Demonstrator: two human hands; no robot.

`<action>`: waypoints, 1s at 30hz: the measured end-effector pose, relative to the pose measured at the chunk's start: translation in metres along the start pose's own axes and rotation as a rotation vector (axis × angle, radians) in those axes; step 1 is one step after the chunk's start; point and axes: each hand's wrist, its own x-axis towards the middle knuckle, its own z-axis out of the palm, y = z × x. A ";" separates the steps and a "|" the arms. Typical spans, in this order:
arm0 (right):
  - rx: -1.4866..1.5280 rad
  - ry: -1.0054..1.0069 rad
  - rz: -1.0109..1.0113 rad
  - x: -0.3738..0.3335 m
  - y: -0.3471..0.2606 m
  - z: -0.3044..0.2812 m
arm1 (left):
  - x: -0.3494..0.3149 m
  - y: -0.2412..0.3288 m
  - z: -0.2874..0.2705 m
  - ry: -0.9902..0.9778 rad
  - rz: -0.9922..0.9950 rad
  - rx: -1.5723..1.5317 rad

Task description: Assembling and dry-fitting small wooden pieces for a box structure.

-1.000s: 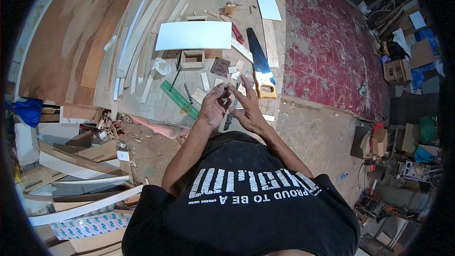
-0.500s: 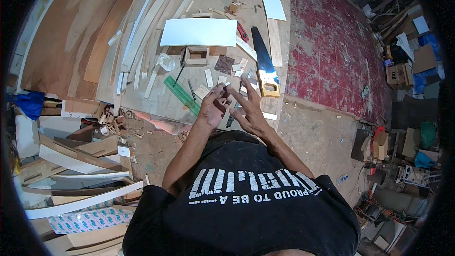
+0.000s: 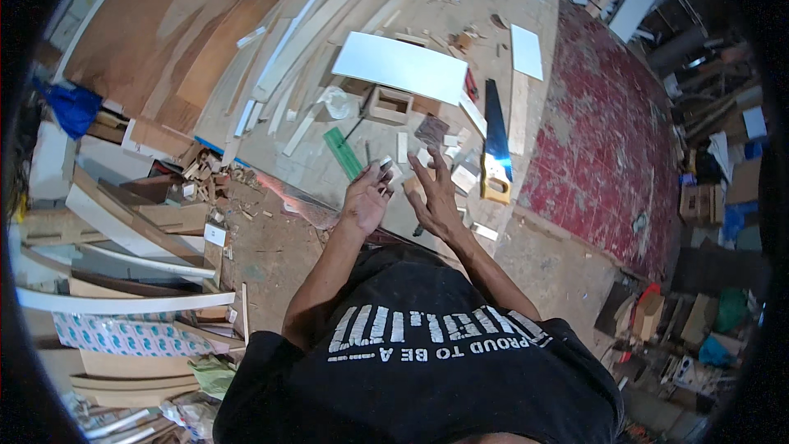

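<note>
My left hand (image 3: 366,201) is raised over the near edge of the workbench, its fingers closed on a small white piece (image 3: 386,162). Beside it, my right hand (image 3: 437,200) is open, fingers spread, with nothing seen in it. Beyond the hands lie a green translucent strip (image 3: 342,154), a dark brown square piece (image 3: 431,129) and a small open wooden box (image 3: 389,105). Several small pale blocks lie around the right hand, among them a white one (image 3: 466,177). A handsaw (image 3: 496,136) with a yellow handle rests to the right.
A white panel (image 3: 400,67) lies behind the box, near crumpled clear plastic (image 3: 334,102). Long wood strips (image 3: 316,33) and a large brown board (image 3: 177,20) cover the left side. Curved boards (image 3: 123,301) are stacked at lower left. A worn red floor (image 3: 596,148) spreads to the right.
The view has turned, so the bench and its things appear shifted right and tilted. My hands have drawn slightly apart; the white piece stays in the left hand.
</note>
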 end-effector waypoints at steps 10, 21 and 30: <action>-0.241 -0.168 0.032 0.178 -0.005 0.161 | -0.062 0.104 -0.098 0.084 0.303 -0.089; -0.290 0.010 0.085 0.232 0.000 0.213 | -0.051 0.180 -0.147 0.221 0.288 -0.062; -0.313 -0.042 0.145 0.241 -0.002 0.194 | -0.005 0.196 -0.102 0.179 0.190 0.050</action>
